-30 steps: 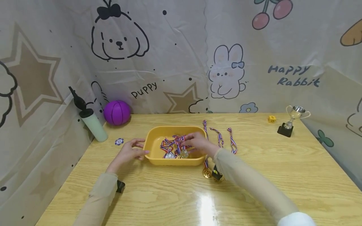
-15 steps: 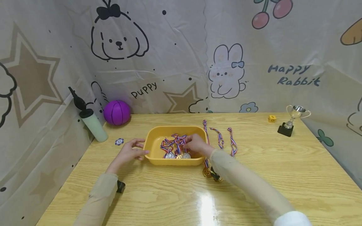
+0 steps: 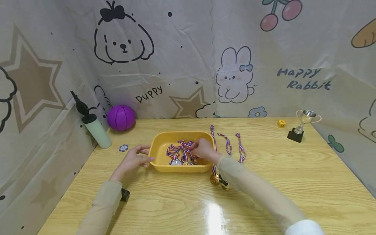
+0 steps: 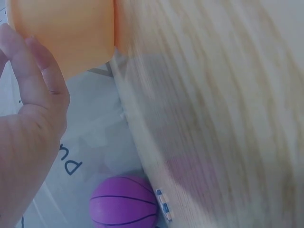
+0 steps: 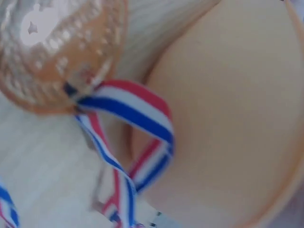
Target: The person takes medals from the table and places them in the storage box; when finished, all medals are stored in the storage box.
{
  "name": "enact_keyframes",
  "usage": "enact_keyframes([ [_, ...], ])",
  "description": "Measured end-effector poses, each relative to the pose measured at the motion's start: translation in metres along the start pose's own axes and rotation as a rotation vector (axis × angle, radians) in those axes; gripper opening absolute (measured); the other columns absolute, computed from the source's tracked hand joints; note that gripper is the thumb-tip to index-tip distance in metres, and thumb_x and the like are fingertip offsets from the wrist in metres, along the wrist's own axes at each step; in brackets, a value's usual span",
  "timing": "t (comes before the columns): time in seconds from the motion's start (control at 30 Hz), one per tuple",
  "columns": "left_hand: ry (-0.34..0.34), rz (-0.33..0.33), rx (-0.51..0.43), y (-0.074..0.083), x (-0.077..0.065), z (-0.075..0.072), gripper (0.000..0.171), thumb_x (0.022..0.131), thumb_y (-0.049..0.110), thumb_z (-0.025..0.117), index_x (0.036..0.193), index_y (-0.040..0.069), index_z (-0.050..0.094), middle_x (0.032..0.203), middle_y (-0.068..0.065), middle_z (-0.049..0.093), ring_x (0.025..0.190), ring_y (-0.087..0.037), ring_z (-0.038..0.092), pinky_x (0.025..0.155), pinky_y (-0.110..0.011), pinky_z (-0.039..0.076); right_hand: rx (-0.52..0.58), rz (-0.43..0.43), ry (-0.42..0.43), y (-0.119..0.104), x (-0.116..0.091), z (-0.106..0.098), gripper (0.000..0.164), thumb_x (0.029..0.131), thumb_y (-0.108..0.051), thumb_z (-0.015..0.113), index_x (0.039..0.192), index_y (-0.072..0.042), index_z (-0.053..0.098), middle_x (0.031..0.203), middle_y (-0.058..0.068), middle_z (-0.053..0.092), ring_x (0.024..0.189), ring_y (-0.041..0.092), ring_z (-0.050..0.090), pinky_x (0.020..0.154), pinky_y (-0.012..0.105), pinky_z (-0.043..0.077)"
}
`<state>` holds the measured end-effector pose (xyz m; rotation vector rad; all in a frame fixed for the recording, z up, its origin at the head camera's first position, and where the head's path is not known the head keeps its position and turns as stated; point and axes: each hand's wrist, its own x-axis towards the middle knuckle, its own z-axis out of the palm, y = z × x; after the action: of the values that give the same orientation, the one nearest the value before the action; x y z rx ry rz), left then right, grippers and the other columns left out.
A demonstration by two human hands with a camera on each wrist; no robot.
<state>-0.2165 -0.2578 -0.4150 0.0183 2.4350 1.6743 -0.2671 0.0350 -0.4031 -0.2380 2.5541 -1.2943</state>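
Observation:
A yellow plastic basin (image 3: 182, 168) stands mid-table, holding several medals on red, white and blue ribbons, among them a silver medal (image 3: 175, 162). My left hand (image 3: 133, 160) grips its left rim, thumb at the edge, fingers (image 4: 52, 71) along the outer wall in the left wrist view. Inside the basin, my right hand (image 3: 203, 149) pinches the ribbon of a medal (image 3: 193, 162) that hangs low near the front wall; its fingertips are partly hidden. Outside the right side lies a gold medal (image 3: 215, 179), and the right wrist view shows a gold medal (image 5: 57, 52) beside the basin.
More medal ribbons (image 3: 241, 150) stretch across the table right of the basin. Far right are a trophy cup (image 3: 299, 129) and a yellow cube (image 3: 281, 123). To the left stand a purple ball (image 3: 121, 117) and a green hand pump (image 3: 98, 132), near a poker chip (image 3: 123, 148).
The right hand has shifted slightly left, and the medal below it has turned from its gold face through silver to a darker, narrower look. The left hand and basin stay put.

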Motion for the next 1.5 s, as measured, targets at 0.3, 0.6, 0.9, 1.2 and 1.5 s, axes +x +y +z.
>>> enact_keyframes([
  [0.3, 0.011, -0.002, 0.012, -0.006, 0.003, 0.000, 0.071, 0.081, 0.017, 0.077, 0.140, 0.000, 0.042, 0.120, -0.022, 0.050, 0.077, -0.015, 0.062, 0.070, -0.030, 0.061, 0.186, -0.012, -0.074, -0.006, -0.015, -0.030, 0.025, 0.089, -0.003, 0.065, 0.112, 0.007, 0.061, 0.099, 0.015, 0.065, 0.098, 0.037, 0.063, 0.067, 0.037, 0.062],
  [0.6, 0.013, 0.000, 0.012, -0.006, 0.003, 0.001, 0.071, 0.081, 0.018, 0.078, 0.140, 0.000, 0.042, 0.120, -0.022, 0.051, 0.078, -0.015, 0.062, 0.070, -0.031, 0.061, 0.287, -0.004, -0.086, 0.016, -0.040, -0.092, 0.040, 0.092, -0.007, 0.062, 0.126, 0.009, 0.051, 0.112, 0.018, 0.062, 0.108, 0.035, 0.060, 0.078, 0.039, 0.061],
  [0.9, 0.003, 0.000, 0.008, -0.003, 0.001, 0.001, 0.070, 0.082, 0.017, 0.076, 0.140, -0.002, 0.040, 0.121, -0.024, 0.050, 0.078, -0.016, 0.063, 0.069, -0.027, 0.061, 0.206, 0.099, -0.084, 0.067, -0.075, -0.127, 0.043, 0.095, -0.012, 0.058, 0.128, 0.012, 0.045, 0.122, 0.027, 0.058, 0.106, 0.030, 0.062, 0.077, 0.040, 0.061],
  [1.2, 0.001, -0.007, 0.024, -0.002, 0.003, 0.001, 0.071, 0.083, 0.019, 0.075, 0.141, -0.001, 0.040, 0.123, -0.024, 0.050, 0.078, -0.015, 0.062, 0.070, -0.027, 0.061, 0.179, 0.198, -0.090, 0.102, -0.092, -0.131, 0.034, 0.094, -0.013, 0.060, 0.118, 0.010, 0.053, 0.109, 0.018, 0.065, 0.095, 0.020, 0.065, 0.068, 0.034, 0.062],
  [1.5, 0.006, -0.016, 0.027, -0.003, 0.003, 0.001, 0.070, 0.083, 0.019, 0.076, 0.140, -0.001, 0.040, 0.123, -0.024, 0.051, 0.078, -0.016, 0.063, 0.070, -0.028, 0.061, 0.290, 0.267, -0.141, 0.122, -0.092, -0.120, 0.033, 0.091, -0.009, 0.060, 0.116, 0.011, 0.054, 0.089, 0.006, 0.071, 0.082, 0.011, 0.067, 0.064, 0.033, 0.061],
])
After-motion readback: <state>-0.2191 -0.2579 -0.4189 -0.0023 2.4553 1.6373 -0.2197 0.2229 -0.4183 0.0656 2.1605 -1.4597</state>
